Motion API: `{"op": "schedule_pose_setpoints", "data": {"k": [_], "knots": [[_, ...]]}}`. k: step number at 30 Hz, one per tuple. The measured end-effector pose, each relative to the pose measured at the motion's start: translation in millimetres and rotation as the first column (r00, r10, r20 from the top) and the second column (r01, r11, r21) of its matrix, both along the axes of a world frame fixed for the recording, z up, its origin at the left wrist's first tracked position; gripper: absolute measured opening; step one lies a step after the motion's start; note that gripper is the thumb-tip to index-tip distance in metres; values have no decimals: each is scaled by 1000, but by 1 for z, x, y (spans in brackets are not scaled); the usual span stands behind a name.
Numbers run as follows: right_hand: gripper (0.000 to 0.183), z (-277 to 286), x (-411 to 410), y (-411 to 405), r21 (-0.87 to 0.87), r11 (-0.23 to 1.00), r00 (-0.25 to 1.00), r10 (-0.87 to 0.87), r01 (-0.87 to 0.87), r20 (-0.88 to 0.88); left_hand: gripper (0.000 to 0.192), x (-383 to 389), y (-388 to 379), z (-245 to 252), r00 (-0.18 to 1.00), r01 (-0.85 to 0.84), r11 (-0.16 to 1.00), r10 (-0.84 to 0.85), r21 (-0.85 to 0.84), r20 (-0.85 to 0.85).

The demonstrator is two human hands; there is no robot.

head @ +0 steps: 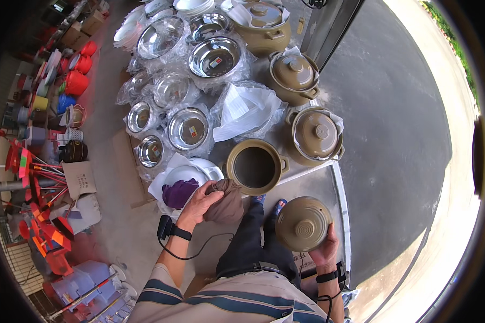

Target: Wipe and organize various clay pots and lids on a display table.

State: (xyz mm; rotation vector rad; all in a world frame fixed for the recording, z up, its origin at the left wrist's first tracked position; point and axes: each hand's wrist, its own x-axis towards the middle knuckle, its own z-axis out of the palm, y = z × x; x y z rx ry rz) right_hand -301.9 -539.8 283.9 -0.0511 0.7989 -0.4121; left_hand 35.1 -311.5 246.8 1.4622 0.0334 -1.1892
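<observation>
My left hand [201,204] grips a crumpled brown cloth [226,202] in front of my left side. In my right hand [325,245] is a round olive-brown ceramic lid [304,224], held by its edge with the ringed knob facing up. Between and beyond my hands stands an uncovered clay pot [231,163], its dark inside showing and a handle at its right. Beside my left hand a purple cloth [180,193] lies on a white lidded pot [204,168] wrapped in white foam sheet.
Lidded clay pots [320,133] [294,74] [262,16] line the table's right side. Plastic-wrapped steel basins [188,128] crowd its left. A foam-covered stack [246,107] sits between them. A metal post [327,28] rises beyond. Brooms and dustpans [44,218] stand at far left.
</observation>
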Motion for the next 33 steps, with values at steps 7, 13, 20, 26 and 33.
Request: {"op": "schedule_pose_setpoints", "data": {"k": [7, 13, 20, 26, 33], "knots": [[55, -1, 25, 2, 15, 999, 999, 31, -31, 35, 36, 12, 27, 26, 954, -298, 953, 299, -54, 8], [59, 0, 41, 2, 45, 995, 995, 89, -91, 51, 30, 55, 45, 57, 844, -532, 826, 536, -189, -32], [59, 2, 61, 16, 110, 985, 982, 112, -129, 155, 39, -28, -47, 30, 971, -238, 971, 237, -6, -27], [61, 4, 63, 18, 124, 987, 975, 71, -99, 208, 49, -96, -81, -5, 987, 70, 953, -110, -296, -119], [62, 2, 62, 11, 175, 984, 980, -6, -29, 198, 47, -130, -58, -56, 981, 173, 948, -190, -266, -40]]}}
